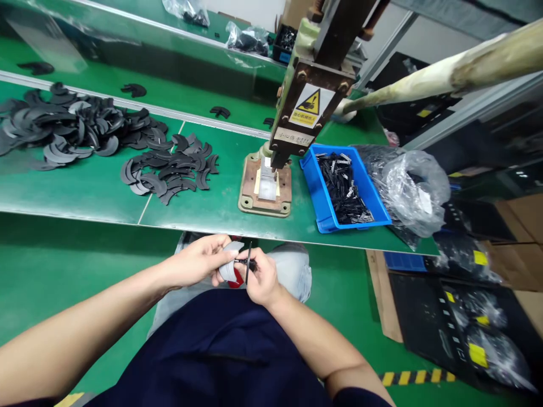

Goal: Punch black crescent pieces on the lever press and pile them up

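Observation:
Over my lap, just off the table's front edge, my left hand (pixel 210 260) pinches a grey curved plastic piece (pixel 231 265). Close against it, my right hand (pixel 263 278) is closed on a thin black strip (pixel 248 263) that points up between the fingers. Other small black bits show by these fingertips, too small to tell apart. Both hands are nearly touching. Ahead of them stands a hand press (pixel 303 110), its ram over a metal base (pixel 247 189). A blue bin (pixel 316 195) of small black parts (pixel 343 189) sits right of the press.
A large pile of dark curved pieces (pixel 85 127) covers the table's left side, with a smaller pile (pixel 173 169) nearer the press. Clear plastic bags (pixel 418 192) lie right of the bin. A long pale lever (pixel 445 70) reaches in from the upper right. Cardboard boxes (pixel 515 226) stand at right.

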Tool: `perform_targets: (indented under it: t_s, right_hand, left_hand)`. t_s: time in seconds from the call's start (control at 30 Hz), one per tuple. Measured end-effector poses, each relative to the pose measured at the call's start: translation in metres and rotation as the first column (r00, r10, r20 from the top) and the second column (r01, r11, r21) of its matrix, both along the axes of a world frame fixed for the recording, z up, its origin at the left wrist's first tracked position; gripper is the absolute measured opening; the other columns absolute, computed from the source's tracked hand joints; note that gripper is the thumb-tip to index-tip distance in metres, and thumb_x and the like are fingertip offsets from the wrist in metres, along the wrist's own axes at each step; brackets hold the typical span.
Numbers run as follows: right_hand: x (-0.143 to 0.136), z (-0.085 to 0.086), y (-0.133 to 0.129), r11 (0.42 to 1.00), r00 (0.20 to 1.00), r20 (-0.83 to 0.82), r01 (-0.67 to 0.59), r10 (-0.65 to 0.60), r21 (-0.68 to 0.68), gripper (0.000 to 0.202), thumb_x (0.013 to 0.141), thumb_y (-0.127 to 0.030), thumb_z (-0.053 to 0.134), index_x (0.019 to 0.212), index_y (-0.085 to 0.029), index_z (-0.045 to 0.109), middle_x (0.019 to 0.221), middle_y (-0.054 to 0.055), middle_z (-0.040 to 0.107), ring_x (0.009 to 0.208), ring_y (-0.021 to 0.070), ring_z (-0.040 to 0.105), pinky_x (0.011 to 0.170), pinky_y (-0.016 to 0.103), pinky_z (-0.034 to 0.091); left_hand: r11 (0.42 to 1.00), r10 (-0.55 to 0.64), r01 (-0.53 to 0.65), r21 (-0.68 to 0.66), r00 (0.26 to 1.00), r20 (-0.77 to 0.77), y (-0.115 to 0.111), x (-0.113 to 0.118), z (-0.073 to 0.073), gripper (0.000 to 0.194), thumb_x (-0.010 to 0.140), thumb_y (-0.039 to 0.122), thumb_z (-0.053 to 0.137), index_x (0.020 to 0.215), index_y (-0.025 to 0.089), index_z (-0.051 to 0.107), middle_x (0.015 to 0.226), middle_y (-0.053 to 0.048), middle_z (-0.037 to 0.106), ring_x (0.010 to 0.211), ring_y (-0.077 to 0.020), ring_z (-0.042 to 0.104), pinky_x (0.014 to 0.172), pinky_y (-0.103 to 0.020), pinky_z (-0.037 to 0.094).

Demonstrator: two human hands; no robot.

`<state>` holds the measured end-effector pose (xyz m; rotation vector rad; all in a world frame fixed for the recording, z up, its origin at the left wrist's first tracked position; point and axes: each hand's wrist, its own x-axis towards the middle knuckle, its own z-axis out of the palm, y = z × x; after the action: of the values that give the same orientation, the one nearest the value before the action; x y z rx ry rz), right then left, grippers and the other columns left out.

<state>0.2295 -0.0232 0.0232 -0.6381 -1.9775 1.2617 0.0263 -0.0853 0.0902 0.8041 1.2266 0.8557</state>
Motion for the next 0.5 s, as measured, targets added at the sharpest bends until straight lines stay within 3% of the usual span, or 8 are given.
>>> perform_targets:
  t_s: [0.17, 0.33, 0.4, 0.5]
  right_hand:
    - [0.006, 0.003, 0.01, 0.992, 0.999, 0.025, 0.027, -0.03, 0.122, 0.009, 0.098, -0.029, 0.068, 0.105, -0.024, 0.068, 0.095, 0.007, 0.079, 0.084, 0.019, 0.075, 0.079, 0.034, 0.061]
    - [0.008, 0.002, 0.015, 0.967, 0.996, 0.076, -0.061, 0.044, 0.245, 0.011, 0.1, -0.027, 0.06, 0.105, -0.024, 0.069, 0.098, 0.009, 0.08, 0.087, 0.0214, 0.074, 0.082, 0.04, 0.063]
    - [0.008, 0.002, 0.016, 0.969, 0.995, 0.085, -0.071, 0.052, 0.236, 0.013, 0.101, -0.027, 0.059, 0.106, -0.024, 0.07, 0.099, 0.009, 0.08, 0.088, 0.0216, 0.075, 0.083, 0.041, 0.064]
    - [0.009, 0.002, 0.016, 0.981, 0.998, 0.051, -0.04, 0.03, 0.192, 0.014, 0.101, -0.028, 0.06, 0.106, -0.024, 0.072, 0.1, 0.009, 0.081, 0.09, 0.0208, 0.076, 0.084, 0.041, 0.065]
  left_hand:
    - [0.995, 0.083, -0.072, 0.071, 0.982, -0.171, -0.004, -0.006, -0.01, 0.042, 0.093, 0.059, 0.075, 0.091, 0.022, 0.058, 0.071, 0.005, 0.059, 0.055, -0.0118, 0.06, 0.054, -0.025, 0.054]
    - [0.948, 0.268, -0.188, 0.255, 0.906, -0.327, -0.01, 0.004, -0.007, 0.047, 0.092, 0.051, 0.078, 0.124, 0.023, 0.058, 0.106, -0.005, 0.068, 0.093, -0.0208, 0.069, 0.075, -0.031, 0.057]
    - [0.934, 0.269, -0.139, 0.33, 0.88, -0.392, -0.01, 0.009, -0.006, 0.05, 0.088, 0.049, 0.082, 0.123, 0.023, 0.059, 0.115, -0.008, 0.066, 0.104, -0.0234, 0.066, 0.085, -0.035, 0.056]
    - [0.919, 0.225, -0.043, 0.392, 0.875, -0.429, -0.01, 0.012, -0.007, 0.031, 0.092, 0.046, 0.078, 0.106, 0.023, 0.064, 0.112, -0.007, 0.063, 0.103, -0.0219, 0.063, 0.093, -0.036, 0.054]
